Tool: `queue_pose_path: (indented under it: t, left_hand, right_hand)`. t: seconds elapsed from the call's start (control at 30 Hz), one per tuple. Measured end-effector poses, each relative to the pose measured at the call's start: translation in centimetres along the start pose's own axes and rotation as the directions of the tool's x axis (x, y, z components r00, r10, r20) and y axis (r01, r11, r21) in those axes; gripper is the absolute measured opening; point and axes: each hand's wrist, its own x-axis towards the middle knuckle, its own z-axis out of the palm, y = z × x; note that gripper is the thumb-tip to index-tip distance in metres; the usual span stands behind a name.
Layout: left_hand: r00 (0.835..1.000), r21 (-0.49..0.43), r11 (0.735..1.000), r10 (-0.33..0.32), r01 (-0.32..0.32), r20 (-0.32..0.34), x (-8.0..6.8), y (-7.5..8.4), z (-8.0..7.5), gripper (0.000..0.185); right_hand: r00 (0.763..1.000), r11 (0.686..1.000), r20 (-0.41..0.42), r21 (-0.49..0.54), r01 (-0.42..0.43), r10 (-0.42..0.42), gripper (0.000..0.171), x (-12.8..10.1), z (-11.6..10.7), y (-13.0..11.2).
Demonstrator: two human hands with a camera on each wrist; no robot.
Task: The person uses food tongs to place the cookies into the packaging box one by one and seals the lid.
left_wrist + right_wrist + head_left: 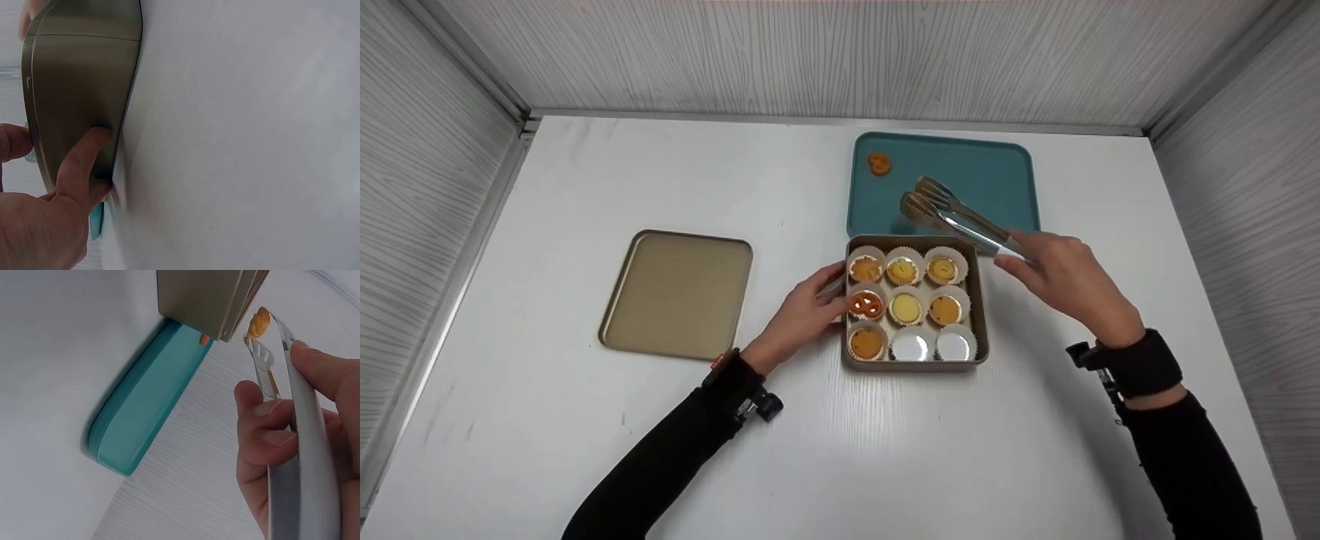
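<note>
A square gold cookie tin (915, 366) holds white paper cups in rows. Several cups contain cookies, one of them a glossy pretzel-shaped cookie (865, 304); the front middle cup (911, 346) and front right cup (955, 345) show bare bottoms. My left hand (804, 315) grips the tin's left wall, with fingers on the outside and a digit at the rim. My right hand (1069, 281) holds metal tongs (979, 234) over the tin's back right corner. Between the tong tips, a ridged golden cookie (259, 323) shows in the right wrist view.
Behind the tin lies a teal tray (997, 169), with a brown pretzel-shaped cookie (879, 163) near its back left corner. A square gold lid (679, 292) rests on the white table (780, 457) to the left. Grey wood-grain panels (840, 60) wall the table's back and sides.
</note>
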Motion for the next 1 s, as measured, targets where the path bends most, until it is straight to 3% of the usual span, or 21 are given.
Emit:
queue_pose_path:
  t: [0.43, 0.8, 1.0]
  left_hand:
    - [1.0, -0.005, 1.0, 0.013, -0.013, 0.017, 0.0, 0.0, -0.1, 0.065]
    - [1.0, 0.009, 1.0, 0.02, -0.02, 0.004, -0.1, 0.0, -0.1, 0.066]
    - [1.0, 0.016, 1.0, 0.019, -0.019, 0.004, -0.1, 0.0, -0.1, 0.066]
  right_hand:
    - [0.998, 0.996, 0.058, 0.082, -0.041, 0.036, 0.049, -3.2, -1.0, -0.6]
    - [0.993, 0.996, 0.114, 0.088, 0.02, -0.03, 0.031, -5.3, -2.1, -1.1]
    - [0.984, 0.995, 0.174, 0.095, 0.018, -0.034, 0.032, -6.6, -2.5, -0.7]
